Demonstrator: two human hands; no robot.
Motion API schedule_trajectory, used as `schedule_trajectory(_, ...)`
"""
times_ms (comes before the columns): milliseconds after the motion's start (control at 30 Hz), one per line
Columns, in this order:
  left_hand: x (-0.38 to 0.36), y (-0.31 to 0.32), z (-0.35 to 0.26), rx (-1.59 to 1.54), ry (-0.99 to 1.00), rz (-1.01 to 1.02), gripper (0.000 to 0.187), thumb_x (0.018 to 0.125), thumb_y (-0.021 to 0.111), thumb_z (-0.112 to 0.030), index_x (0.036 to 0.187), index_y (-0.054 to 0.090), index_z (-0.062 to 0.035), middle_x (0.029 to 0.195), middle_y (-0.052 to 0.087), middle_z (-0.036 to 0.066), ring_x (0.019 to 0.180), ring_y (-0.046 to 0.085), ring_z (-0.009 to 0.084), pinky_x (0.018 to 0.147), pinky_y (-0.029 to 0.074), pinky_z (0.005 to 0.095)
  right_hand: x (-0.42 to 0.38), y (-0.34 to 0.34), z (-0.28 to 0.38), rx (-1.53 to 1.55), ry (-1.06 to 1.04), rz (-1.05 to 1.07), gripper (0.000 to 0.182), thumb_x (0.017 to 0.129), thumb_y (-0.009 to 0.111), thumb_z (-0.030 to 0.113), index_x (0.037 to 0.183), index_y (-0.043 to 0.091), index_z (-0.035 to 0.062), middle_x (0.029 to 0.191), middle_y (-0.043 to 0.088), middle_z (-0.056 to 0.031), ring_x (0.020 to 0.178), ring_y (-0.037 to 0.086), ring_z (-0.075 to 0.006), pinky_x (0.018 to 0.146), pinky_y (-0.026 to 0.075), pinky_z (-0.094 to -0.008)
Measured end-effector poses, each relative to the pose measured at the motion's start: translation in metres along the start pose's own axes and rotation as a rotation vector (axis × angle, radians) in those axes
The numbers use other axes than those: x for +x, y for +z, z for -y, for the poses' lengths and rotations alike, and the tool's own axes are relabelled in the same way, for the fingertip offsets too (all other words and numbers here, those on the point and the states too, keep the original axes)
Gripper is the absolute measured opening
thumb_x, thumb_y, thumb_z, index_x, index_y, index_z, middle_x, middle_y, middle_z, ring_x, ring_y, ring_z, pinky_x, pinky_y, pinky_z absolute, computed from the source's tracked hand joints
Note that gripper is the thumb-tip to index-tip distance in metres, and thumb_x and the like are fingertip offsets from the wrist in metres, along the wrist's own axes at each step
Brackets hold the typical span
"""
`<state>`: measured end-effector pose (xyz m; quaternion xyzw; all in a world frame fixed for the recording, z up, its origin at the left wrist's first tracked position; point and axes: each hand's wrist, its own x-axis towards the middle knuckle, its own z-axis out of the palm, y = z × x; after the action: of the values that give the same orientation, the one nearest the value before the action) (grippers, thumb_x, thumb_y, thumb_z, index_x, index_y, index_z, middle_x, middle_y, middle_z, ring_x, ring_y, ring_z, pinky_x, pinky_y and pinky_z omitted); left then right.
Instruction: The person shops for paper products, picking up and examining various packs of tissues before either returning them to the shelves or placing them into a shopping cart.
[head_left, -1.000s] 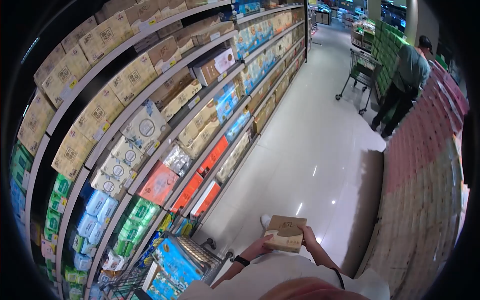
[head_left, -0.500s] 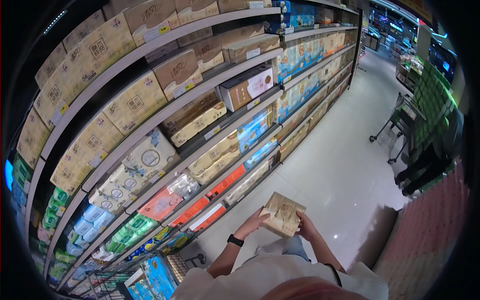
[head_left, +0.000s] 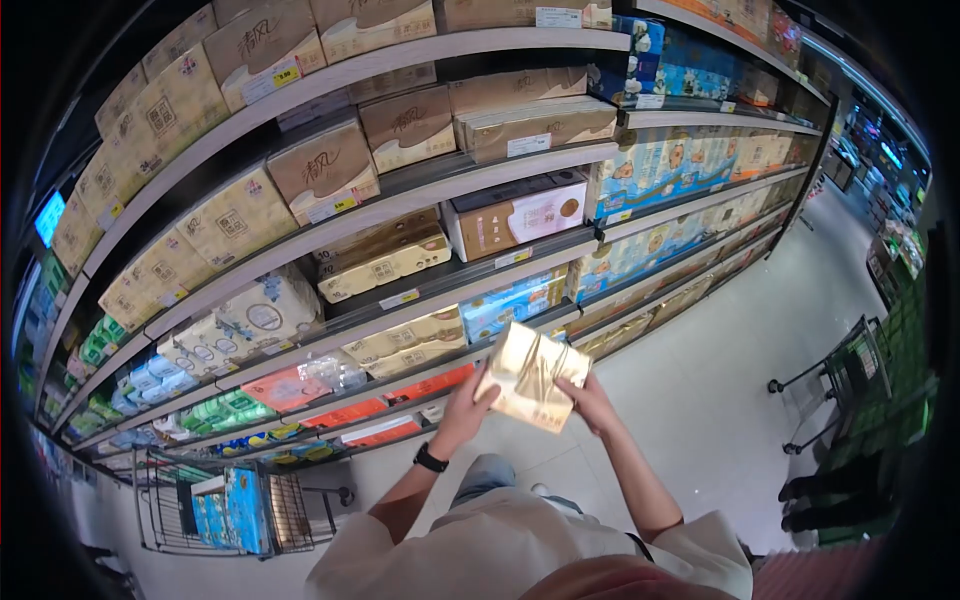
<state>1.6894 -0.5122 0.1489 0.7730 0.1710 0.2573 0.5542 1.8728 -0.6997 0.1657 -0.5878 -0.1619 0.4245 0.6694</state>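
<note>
I am holding the pack [head_left: 533,378] between both hands, in front of my body and below the shelves [head_left: 500,170]. My left hand [head_left: 468,404] is gripping its left side, partly closed around the edge, with the thumb pressing on the upper face. My right hand [head_left: 592,402] is gripping the right side the same way, its thumb lying over the wrapper; the fingers beneath are mostly hidden, so I cannot tell how far they are curling. The pack is sitting tilted, its cream and gold wrapper catching the light. A black band [head_left: 431,458] is circling my left wrist.

Ahead, the shelves are carrying tan and cream packs in rows, and a white and brown box [head_left: 520,216] is standing on a middle shelf. Blue packs are lining the section to its right.

At the lower left, a cart [head_left: 152,507] is standing just beside the shelves, holding a blue carton [head_left: 243,508]. A second cart [head_left: 856,362] is standing well apart on the right, across the pale floor [head_left: 690,420]. Near it, a person's dark-clothed legs [head_left: 842,490] are showing, the rest being too dark to make out.
</note>
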Motion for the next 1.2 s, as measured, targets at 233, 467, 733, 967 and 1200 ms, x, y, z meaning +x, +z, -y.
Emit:
schedule_trajectory(233,0.153,-0.100,-0.174,0.581,0.694,-0.519,0.062,0.083,0.072,-0.010,0.140,0.048,0.0019,0.141,0.051,0.021,0.130,0.049,0.0365,0.107,0.038,0.0418,0.093,0.094,0.257,-0.366,-1.377,0.189,0.101,0.075,0.078,0.006,0.156,0.017,0.0040,0.157,0.029,-0.0218,0.145,0.033,-0.0324,0.117,0.028,-0.0422)
schedule_trajectory(467,0.244,-0.145,-0.151,0.384,0.658,-0.905,0.044,0.086,0.071,-0.001,0.128,0.057,0.0038,0.109,0.068,0.012,0.097,0.063,0.0159,0.089,0.048,0.0278,0.214,0.161,0.303,-0.593,-1.409,0.225,0.091,0.080,0.069,0.002,0.157,0.019,0.0053,0.152,0.039,-0.0238,0.138,0.042,-0.0397,0.111,0.036,-0.0415)
schedule_trajectory(733,0.311,-0.158,-0.124,0.551,0.674,-1.242,0.041,0.087,0.074,-0.006,0.125,0.061,0.0007,0.114,0.063,0.009,0.094,0.058,0.0160,0.080,0.046,0.0274,0.276,0.178,0.303,-0.386,-1.306,0.255,0.074,0.087,0.071,0.007,0.151,0.033,0.0065,0.143,0.050,-0.0241,0.118,0.062,-0.0361,0.087,0.055,-0.0373)
schedule_trajectory(967,0.322,-0.158,-0.120,1.161,0.599,-1.291,0.016,0.080,0.067,-0.002,0.082,0.070,-0.0178,0.137,0.059,0.001,0.113,0.049,0.0291,0.098,0.037,0.0405,0.271,0.187,0.320,-0.752,-1.314,0.194,0.073,0.087,0.055,-0.006,0.154,0.030,0.0100,0.155,0.027,-0.0288,0.125,0.049,-0.0498,0.086,0.055,-0.0453)
schedule_trajectory(1200,0.254,-0.093,-0.133,1.274,0.301,-0.984,0.027,0.080,0.062,0.002,0.103,0.067,-0.0117,0.128,0.066,0.004,0.118,0.048,0.0331,0.100,0.034,0.0425,0.261,0.158,0.312,-0.618,-1.391,0.442,0.079,0.084,0.056,-0.010,0.154,0.021,-0.0012,0.158,0.006,-0.0348,0.143,0.022,-0.0532,0.111,0.037,-0.0465)
